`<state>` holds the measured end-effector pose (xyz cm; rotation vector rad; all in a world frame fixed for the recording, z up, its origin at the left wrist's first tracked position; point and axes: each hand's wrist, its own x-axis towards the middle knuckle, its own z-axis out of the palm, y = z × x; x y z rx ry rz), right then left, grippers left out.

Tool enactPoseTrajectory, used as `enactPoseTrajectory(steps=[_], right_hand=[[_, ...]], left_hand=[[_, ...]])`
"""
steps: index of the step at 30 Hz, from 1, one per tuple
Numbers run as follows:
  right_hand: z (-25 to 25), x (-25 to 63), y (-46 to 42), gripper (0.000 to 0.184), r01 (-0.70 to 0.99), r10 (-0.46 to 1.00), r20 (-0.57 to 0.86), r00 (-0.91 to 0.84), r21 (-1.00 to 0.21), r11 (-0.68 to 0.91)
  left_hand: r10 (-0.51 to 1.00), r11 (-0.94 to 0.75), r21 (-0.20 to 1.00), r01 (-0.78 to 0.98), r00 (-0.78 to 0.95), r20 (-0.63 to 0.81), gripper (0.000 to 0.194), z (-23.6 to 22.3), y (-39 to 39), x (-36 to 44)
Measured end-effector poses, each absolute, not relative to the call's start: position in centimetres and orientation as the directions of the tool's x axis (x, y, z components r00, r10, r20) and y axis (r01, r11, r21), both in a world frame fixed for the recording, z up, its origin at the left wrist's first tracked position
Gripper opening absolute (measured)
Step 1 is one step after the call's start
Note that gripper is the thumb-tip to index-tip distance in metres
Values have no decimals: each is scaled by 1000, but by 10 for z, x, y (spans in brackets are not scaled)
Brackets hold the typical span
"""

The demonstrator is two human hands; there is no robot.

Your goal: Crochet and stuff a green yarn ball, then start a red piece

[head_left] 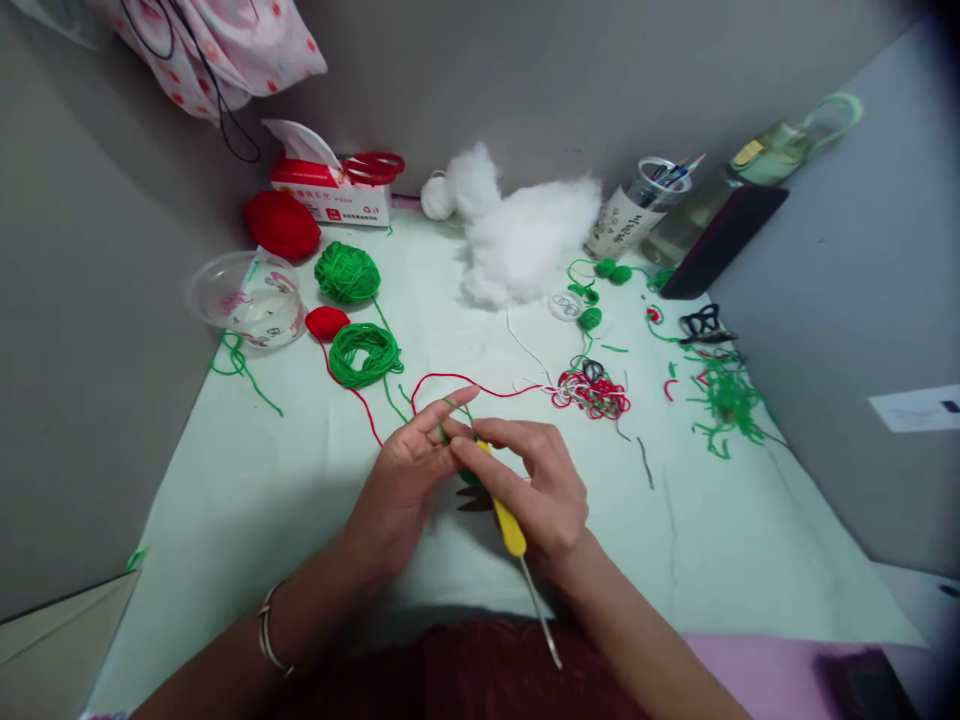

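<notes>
In the middle of the head view, my right hand is closed around a double-ended crochet hook with a yellow grip. One bare metal end of the hook points down toward me. My left hand pinches with thumb and fingers, its index finger stretched out with green yarn looped over it. The two hands meet at the hook's upper tip, where a small green crocheted piece shows partly beneath the fingers. Dark scissor blades lie on the cloth under my right hand, their handles hidden.
Behind my hands are a green yarn coil, a green yarn ball, red yarn, a plastic tub, a tissue box and white stuffing. Tangled red yarn, green scraps and a bottle stand right.
</notes>
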<state>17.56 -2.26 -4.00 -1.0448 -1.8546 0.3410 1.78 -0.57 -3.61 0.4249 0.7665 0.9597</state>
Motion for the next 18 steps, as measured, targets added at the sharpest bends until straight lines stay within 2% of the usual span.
enactPoseTrajectory(steps=[2,4,6,8,9,11,13,15,18], right_hand=[[-41,177,-23,37,490,784,597,-172,-639,593],[-39,179,-20,33,352,832,552,-49,-771,531],[-36,180,-17,25,154,880,466,88,-879,450],[-35,178,-16,21,57,910,401,109,-916,397],[-35,176,-17,21,93,912,400,90,-915,392],[-36,172,-20,22,289,887,462,19,-852,437],[-38,172,-22,26,435,838,544,-46,-744,507],[-39,175,-21,28,407,820,573,-19,-744,530],[-38,181,-15,21,143,870,475,128,-877,458]], left_hand=[[807,590,571,-570,403,-431,50,-34,-4,16],[789,614,557,-560,421,-446,46,-33,-2,14],[819,574,607,-550,372,-437,43,-32,-1,13],[874,486,687,-540,282,-396,46,-32,-2,14],[895,445,716,-538,242,-374,50,-33,-3,16],[912,408,729,-550,209,-353,57,-34,-6,20],[883,469,678,-566,277,-379,60,-35,-7,23],[834,551,613,-566,356,-422,55,-35,-6,22],[831,556,610,-565,342,-439,47,-32,-3,18]])
